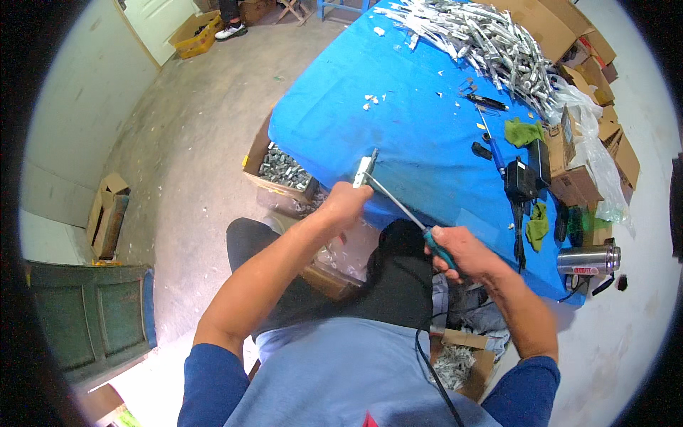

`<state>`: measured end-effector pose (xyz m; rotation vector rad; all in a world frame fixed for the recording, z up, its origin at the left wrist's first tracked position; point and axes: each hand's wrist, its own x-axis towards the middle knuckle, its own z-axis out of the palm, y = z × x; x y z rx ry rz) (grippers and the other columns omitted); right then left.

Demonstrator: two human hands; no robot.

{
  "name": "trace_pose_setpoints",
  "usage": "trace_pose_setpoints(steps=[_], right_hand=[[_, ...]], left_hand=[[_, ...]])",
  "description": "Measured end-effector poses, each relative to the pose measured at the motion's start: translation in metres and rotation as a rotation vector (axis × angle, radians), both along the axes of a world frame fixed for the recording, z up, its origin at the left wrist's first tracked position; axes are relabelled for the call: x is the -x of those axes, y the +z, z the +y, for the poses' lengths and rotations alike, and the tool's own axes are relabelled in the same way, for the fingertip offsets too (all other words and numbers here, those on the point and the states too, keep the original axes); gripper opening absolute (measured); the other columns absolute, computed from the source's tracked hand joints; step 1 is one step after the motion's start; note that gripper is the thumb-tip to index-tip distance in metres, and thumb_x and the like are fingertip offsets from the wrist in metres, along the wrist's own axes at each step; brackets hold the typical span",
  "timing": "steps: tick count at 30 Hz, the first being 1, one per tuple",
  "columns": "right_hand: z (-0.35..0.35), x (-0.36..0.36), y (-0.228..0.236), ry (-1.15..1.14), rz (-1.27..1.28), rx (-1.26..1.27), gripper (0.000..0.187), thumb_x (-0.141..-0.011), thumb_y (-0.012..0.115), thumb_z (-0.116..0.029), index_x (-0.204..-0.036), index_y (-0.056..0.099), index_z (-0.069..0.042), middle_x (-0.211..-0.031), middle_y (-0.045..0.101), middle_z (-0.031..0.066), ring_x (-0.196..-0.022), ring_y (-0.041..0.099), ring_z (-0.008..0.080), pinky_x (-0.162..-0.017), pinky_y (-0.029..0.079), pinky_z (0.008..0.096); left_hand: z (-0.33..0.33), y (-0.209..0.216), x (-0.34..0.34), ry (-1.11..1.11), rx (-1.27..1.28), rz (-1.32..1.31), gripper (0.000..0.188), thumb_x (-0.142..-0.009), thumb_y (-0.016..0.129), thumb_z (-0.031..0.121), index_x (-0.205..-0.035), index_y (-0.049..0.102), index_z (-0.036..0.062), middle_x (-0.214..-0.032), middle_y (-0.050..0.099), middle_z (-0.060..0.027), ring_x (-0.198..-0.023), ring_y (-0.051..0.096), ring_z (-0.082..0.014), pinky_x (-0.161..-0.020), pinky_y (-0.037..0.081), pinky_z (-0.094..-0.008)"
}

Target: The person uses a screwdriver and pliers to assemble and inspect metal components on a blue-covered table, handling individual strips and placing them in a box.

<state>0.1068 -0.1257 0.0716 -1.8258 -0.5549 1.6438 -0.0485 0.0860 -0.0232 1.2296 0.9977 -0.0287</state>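
Note:
My left hand (347, 202) is closed around the lower end of a narrow white-and-metal piece (363, 171), holding it up at the near edge of the blue-covered table. My right hand (466, 253) grips a screwdriver (402, 203) by its teal handle. The long metal shaft points up and to the left, and its tip meets the white piece just above my left fingers. Whether the tip sits inside the piece or only touches its side, I cannot tell.
A large heap of silvery-white strips (491, 50) covers the far right of the table (320, 107). A second screwdriver (494, 153), black adapter (521, 179), green cloths (523, 132) and steel flask (589, 260) lie at right. A carton of small metal parts (283, 169) stands left below.

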Motion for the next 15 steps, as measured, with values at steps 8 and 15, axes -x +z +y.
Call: trace_pose_setpoints(steps=[8,15], right_hand=[[-0.018,0.045,-0.066,-0.365,0.682,-0.077,0.054,-0.099,0.035,-0.056,-0.099,0.054,-0.005,-0.060,0.051,0.0018,-0.038,0.041,0.0086,-0.033,0.033,0.0217],[-0.023,0.027,-0.021,-0.091,-0.008,-0.122,0.045,-0.100,0.043,-0.045,-0.114,0.055,-0.004,-0.065,0.054,0.0018,-0.044,0.046,0.0069,-0.041,0.037,0.0209]], left_hand=[[0.010,-0.001,-0.002,0.005,-0.008,-0.001,0.039,-0.084,0.058,0.030,-0.085,0.059,-0.0088,-0.069,0.052,-0.0077,-0.058,0.048,-0.0185,-0.049,0.038,-0.0378],[-0.007,0.003,0.002,0.030,0.066,-0.004,0.026,-0.087,0.058,0.028,-0.079,0.051,0.0046,-0.060,0.041,0.0008,-0.047,0.036,-0.0122,-0.040,0.028,-0.0323]])
